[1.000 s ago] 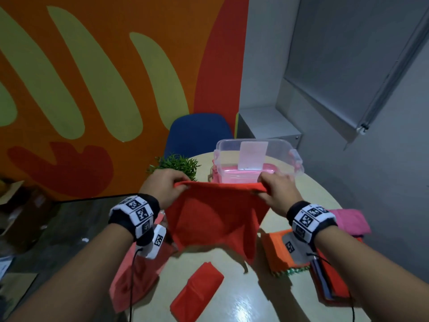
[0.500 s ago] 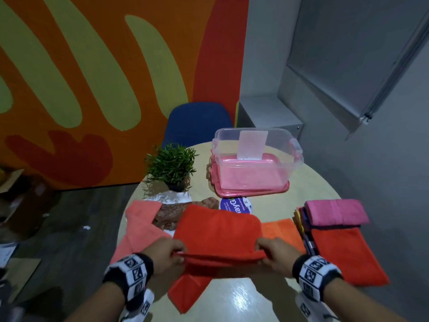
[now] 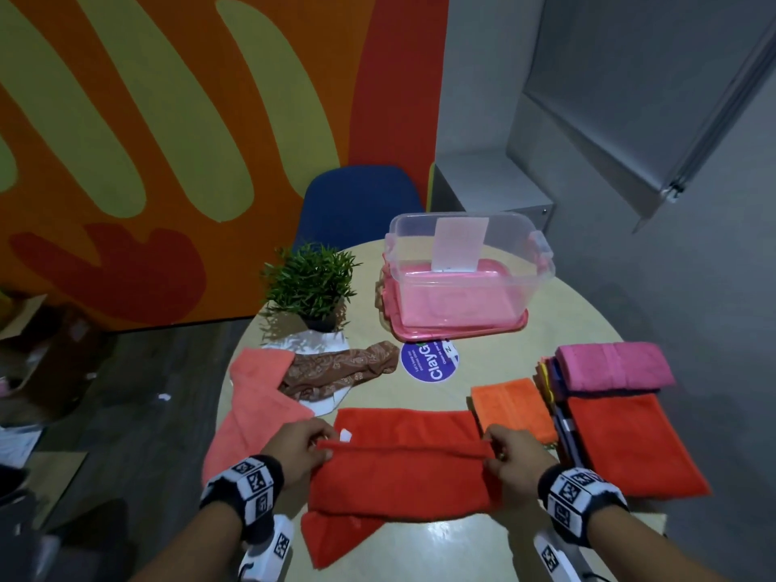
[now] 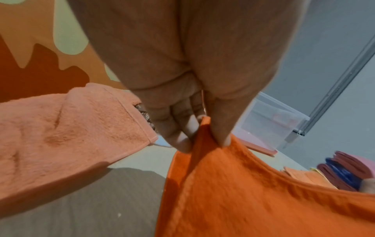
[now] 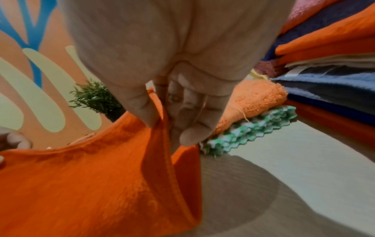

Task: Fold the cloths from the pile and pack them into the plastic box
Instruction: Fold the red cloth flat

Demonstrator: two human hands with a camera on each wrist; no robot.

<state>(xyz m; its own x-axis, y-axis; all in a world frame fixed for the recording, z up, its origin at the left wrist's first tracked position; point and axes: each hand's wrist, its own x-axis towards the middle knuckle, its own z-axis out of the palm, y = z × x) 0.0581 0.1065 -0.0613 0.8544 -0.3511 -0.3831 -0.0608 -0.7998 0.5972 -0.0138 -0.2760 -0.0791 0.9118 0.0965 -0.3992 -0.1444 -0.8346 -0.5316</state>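
Red-orange cloth (image 3: 403,464) – salmon towel (image 3: 260,396) – brown paisley cloth (image 3: 340,371), pink-based clear box (image 3: 462,279).

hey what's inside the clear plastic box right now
Through the plastic box walls, pink fills the bottom, perhaps only its pink lid underneath. A white label hides part.

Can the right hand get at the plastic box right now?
Probably not yet: the right hand is pinching a corner of the red cloth. The table between it and the plastic box looks free, so once it lets go, likely yes.

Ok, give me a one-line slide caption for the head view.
Left hand and right hand pinch the red terry cloth's folded edge before the clear plastic box.
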